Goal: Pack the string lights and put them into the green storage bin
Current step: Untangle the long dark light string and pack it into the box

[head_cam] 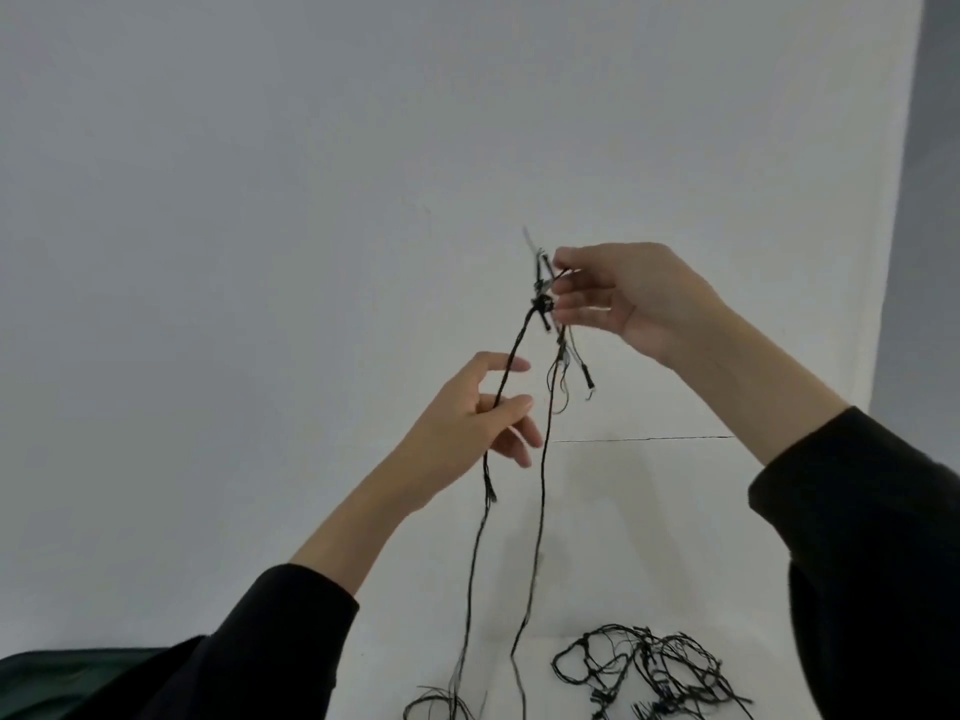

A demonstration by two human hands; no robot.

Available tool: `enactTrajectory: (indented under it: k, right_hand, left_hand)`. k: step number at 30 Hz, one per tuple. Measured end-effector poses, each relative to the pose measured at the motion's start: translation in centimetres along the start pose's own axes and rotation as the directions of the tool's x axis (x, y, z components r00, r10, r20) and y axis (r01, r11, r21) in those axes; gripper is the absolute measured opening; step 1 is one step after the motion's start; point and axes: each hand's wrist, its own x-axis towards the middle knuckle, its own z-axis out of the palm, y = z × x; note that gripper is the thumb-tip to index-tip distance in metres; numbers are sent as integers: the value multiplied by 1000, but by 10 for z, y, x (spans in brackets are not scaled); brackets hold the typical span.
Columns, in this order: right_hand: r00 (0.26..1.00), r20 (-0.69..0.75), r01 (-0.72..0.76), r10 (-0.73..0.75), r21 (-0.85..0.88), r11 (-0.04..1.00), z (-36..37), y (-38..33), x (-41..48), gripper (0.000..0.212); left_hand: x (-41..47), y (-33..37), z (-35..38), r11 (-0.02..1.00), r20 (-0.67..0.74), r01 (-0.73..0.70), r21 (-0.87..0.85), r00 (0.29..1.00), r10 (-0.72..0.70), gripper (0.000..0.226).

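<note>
Your right grip (618, 298) pinched the knotted top of the lights (540, 304), raised high, while your left grip (467, 423) closed loosely round one thin black strand hanging below. By my judgement you were early in the packing, still sorting strands, and the limp, twisted wire next needed gathering into even loops. Most lay tangled on the white bench (649, 511), with the bin (57, 678) far left, barely in view.
</note>
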Motion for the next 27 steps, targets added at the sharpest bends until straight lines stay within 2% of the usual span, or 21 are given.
enactTrajectory:
  k: [3,5,6,7,8,9,10,12,13,15,18,21,23,24,25,26,27]
  right_hand:
    - [999,-4,50,-51,-72,996,-7,-4,2,10]
    - [999,33,40,-33,-252,967,-10,-5,2,13]
    - [998,48,49,-31,-446,894,-11,-5,2,16]
    - [997,67,75,-41,-669,739,-13,-4,2,20]
    - [994,95,111,-56,-822,558,-12,-3,2,23]
    - [989,125,145,-75,-882,448,-11,0,1,26]
    - [986,150,165,-69,-868,468,-7,3,-1,29]
    - [968,238,113,72,-679,725,4,9,-7,37]
    - [934,314,47,168,-576,816,11,13,-10,37]
    - [872,411,-42,264,-474,879,17,22,-15,29]
    - [918,341,-79,205,-350,934,10,20,-16,23]
    - [984,167,-67,66,0,998,-10,3,-8,26]
    - [1000,24,7,-12,219,976,-27,-11,-2,27]
    - [998,-40,48,-40,217,975,-35,-14,1,27]
    - [994,-83,72,-64,91,993,-43,-17,3,26]
    - [992,-94,66,-84,-176,982,-48,-18,4,25]
    - [993,-71,42,-92,-520,853,-50,-18,2,20]
  left_hand:
    - [-2,-1,-17,999,-13,9,-45,1000,-9,16]
    - [1,5,-28,991,-31,-6,-136,1000,2,19]
    - [2,10,-32,986,-39,-12,-169,999,6,19]
    - [4,15,-36,984,-49,-14,-179,999,6,18]
    - [7,22,-39,987,-58,-13,-160,998,4,18]
    - [10,27,-40,993,-63,-8,-116,998,1,18]
    - [13,32,-41,998,-59,2,-59,998,-5,18]
    - [20,40,-38,999,-40,27,30,999,-26,18]
    - [23,43,-37,998,-41,37,55,999,-35,17]
    - [27,45,-39,994,-75,52,98,996,-45,15]
    - [23,36,-56,979,-89,72,193,995,-56,11]
    - [11,8,-73,930,-7,121,348,992,-126,15]
    - [2,-11,-83,906,6,177,385,981,-194,18]
    - [-2,-17,-88,918,14,209,338,974,-227,19]
    - [-6,-20,-92,937,27,234,260,968,-249,19]
    - [-7,-19,-94,955,43,241,174,967,-252,20]
    - [-7,-15,-94,969,58,227,101,971,-233,22]
